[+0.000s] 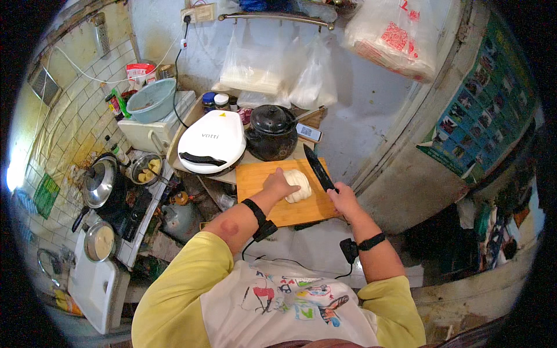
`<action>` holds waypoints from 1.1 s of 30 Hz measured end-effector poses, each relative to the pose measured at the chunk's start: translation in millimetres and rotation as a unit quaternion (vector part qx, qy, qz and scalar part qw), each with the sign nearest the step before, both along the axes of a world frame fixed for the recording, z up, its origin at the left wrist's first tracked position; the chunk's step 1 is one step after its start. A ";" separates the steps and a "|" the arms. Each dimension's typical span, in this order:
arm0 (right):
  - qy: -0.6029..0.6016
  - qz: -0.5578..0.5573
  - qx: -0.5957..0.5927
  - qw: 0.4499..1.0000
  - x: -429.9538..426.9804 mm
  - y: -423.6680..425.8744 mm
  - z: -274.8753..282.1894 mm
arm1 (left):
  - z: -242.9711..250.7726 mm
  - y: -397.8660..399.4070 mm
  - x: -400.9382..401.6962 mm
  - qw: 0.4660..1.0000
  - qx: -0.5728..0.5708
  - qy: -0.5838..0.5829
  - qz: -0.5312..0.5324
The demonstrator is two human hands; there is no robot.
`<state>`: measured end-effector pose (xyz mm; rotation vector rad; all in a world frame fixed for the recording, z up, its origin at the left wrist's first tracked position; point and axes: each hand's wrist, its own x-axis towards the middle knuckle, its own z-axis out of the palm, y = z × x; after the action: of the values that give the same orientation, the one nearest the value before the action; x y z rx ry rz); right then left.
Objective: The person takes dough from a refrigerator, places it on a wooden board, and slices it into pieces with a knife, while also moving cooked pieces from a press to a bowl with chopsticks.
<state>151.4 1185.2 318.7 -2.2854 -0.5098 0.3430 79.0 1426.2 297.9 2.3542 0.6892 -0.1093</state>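
Observation:
On a wooden cutting board (254,174) lies a pale, rounded food piece (298,186) with layered folds; whether it is dough or a vegetable is unclear. My left hand (278,185) rests against its left side, with the thumb over the near part. In my right hand (343,199) is the handle of a black-bladed kitchen knife (318,167). The blade points up and away from me, over the board's right edge, apart from the food.
Behind the board stand a white Vatti electric griddle (212,139) and a black lidded pot (272,132). A phone (309,132) lies beside the pot. To the left are a lidded wok (100,182), a pan of yellow chunks (148,169) and a white sink (93,287).

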 end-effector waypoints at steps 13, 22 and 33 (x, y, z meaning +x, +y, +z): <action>-0.044 0.046 -0.047 0.997 5.8 -1.5 -24.5 | -25.4 29.5 11.9 0.969 -0.097 -0.214 -0.074; -0.060 0.074 -0.062 0.993 -12.6 22.5 6.2 | -4.5 5.6 -20.0 0.977 0.003 -0.195 -0.088; -0.034 0.137 -0.159 0.977 -33.3 45.4 15.1 | -7.9 6.3 -28.4 0.967 0.002 -0.231 -0.106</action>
<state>118.0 1230.7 333.8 -2.5427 -0.8636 0.5145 50.6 1432.5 290.0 2.3271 0.2097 0.3389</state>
